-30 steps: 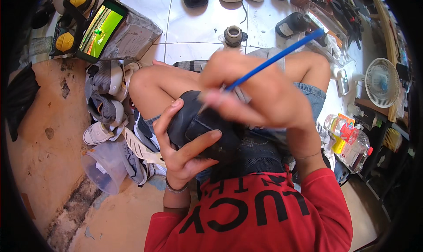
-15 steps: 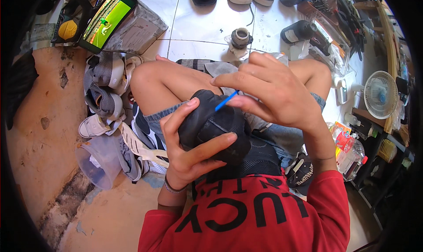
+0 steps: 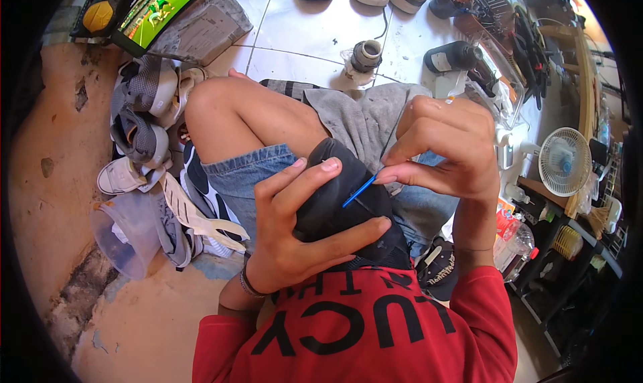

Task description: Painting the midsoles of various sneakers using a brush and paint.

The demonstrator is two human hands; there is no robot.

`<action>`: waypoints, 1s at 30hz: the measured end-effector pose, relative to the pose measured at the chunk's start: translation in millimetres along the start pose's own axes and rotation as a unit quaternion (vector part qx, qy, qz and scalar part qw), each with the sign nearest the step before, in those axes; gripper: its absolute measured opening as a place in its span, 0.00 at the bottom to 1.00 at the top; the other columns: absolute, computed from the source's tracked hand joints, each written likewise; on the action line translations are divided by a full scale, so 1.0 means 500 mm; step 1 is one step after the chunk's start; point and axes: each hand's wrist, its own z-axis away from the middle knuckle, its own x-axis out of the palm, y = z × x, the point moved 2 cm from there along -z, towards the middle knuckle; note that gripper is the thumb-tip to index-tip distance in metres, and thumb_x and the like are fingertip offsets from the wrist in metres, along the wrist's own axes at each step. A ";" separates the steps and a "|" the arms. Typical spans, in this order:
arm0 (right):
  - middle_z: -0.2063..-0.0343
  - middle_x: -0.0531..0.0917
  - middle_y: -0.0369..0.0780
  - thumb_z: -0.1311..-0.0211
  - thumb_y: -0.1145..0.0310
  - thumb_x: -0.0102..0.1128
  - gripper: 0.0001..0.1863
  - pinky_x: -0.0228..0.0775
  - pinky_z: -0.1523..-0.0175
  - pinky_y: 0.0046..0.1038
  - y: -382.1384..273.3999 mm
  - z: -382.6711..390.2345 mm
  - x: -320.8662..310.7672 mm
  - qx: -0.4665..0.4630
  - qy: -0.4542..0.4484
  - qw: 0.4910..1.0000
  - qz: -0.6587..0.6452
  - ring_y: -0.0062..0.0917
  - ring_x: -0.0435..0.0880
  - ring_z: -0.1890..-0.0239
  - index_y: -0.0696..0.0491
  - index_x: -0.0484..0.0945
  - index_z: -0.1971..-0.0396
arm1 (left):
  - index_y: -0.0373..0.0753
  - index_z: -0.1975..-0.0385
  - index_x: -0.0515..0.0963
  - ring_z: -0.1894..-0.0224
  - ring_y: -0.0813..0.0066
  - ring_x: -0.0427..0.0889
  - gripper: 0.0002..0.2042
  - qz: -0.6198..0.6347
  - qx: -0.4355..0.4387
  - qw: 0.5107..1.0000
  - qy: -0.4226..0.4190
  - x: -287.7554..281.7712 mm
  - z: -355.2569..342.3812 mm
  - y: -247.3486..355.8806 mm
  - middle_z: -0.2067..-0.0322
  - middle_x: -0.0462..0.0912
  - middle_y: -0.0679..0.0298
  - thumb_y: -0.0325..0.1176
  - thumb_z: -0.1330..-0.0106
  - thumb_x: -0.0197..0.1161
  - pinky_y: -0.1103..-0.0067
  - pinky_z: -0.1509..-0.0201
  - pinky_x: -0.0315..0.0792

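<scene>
Above my lap a black shoe [image 3: 321, 205] is held tilted, a pale line showing across its side. My left hand [image 3: 284, 225] wraps it from the left, fingers spread over the upper surface. My right hand [image 3: 445, 148] pinches a thin blue stick [image 3: 358, 191] between thumb and forefinger. The stick's far end lies against the shoe close to that line; whether it goes into the material I cannot tell. Under my right hand a grey cloth [image 3: 358, 118] drapes over my legs.
Grey and white shoes [image 3: 144, 115] are piled at left, beside a clear plastic bin [image 3: 124, 239]. A phone [image 3: 161, 15] playing a video leans on a block. Ahead stand a small glue-stained container [image 3: 365, 58] and a dark bottle [image 3: 452, 56]. A white fan [image 3: 564, 161] is at right.
The view has shifted a little. The shoe sits slightly further right and lower, my right hand has moved right and down, and the blue stick's tip lies lower on the shoe.
</scene>
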 end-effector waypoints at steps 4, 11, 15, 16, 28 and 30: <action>0.77 0.77 0.36 0.51 0.68 0.76 0.12 0.69 0.71 0.28 -0.017 -0.013 0.000 0.013 -0.010 1.000 0.000 0.28 0.78 0.75 0.54 0.79 0.75 | 0.66 0.54 0.86 0.39 0.65 0.71 0.20 -0.002 0.013 0.999 0.033 0.010 -0.006 0.004 0.44 0.75 0.59 0.40 0.50 0.72 0.63 0.37 0.67; 0.76 0.81 0.35 0.47 0.70 0.75 0.11 0.74 0.71 0.26 -0.002 -0.024 -0.017 -0.006 -0.072 0.997 -0.027 0.26 0.82 0.75 0.55 0.78 0.73 | 0.67 0.55 0.85 0.41 0.67 0.74 0.19 -0.020 0.027 0.997 0.070 0.029 -0.001 0.013 0.47 0.78 0.61 0.36 0.49 0.72 0.66 0.38 0.68; 0.77 0.80 0.35 0.44 0.66 0.74 0.13 0.75 0.71 0.23 0.016 -0.024 -0.021 0.031 -0.086 0.991 -0.096 0.24 0.82 0.76 0.56 0.77 0.73 | 0.68 0.56 0.85 0.41 0.68 0.74 0.19 -0.015 0.017 0.999 0.042 0.019 -0.004 0.015 0.47 0.78 0.61 0.36 0.48 0.72 0.67 0.40 0.69; 0.77 0.80 0.34 0.44 0.66 0.74 0.13 0.74 0.71 0.23 0.019 -0.028 -0.021 0.024 -0.104 0.989 -0.107 0.24 0.82 0.76 0.55 0.77 0.73 | 0.68 0.56 0.85 0.41 0.68 0.74 0.19 -0.013 0.016 0.999 0.043 0.022 -0.005 0.015 0.47 0.78 0.61 0.36 0.48 0.72 0.67 0.40 0.69; 0.79 0.81 0.32 0.50 0.66 0.79 0.14 0.70 0.73 0.20 0.026 -0.031 -0.018 0.027 -0.138 0.982 -0.130 0.17 0.82 0.78 0.53 0.79 0.75 | 0.68 0.57 0.85 0.41 0.69 0.73 0.19 -0.017 0.024 0.998 0.057 0.030 0.001 0.016 0.47 0.78 0.63 0.36 0.49 0.73 0.67 0.40 0.68; 0.79 0.80 0.30 0.48 0.65 0.78 0.14 0.71 0.72 0.21 0.045 -0.032 -0.029 0.053 -0.143 0.980 -0.124 0.17 0.83 0.76 0.52 0.78 0.73 | 0.68 0.57 0.86 0.41 0.69 0.73 0.19 -0.032 0.042 0.997 0.064 0.030 -0.001 0.017 0.47 0.78 0.63 0.36 0.49 0.73 0.68 0.39 0.68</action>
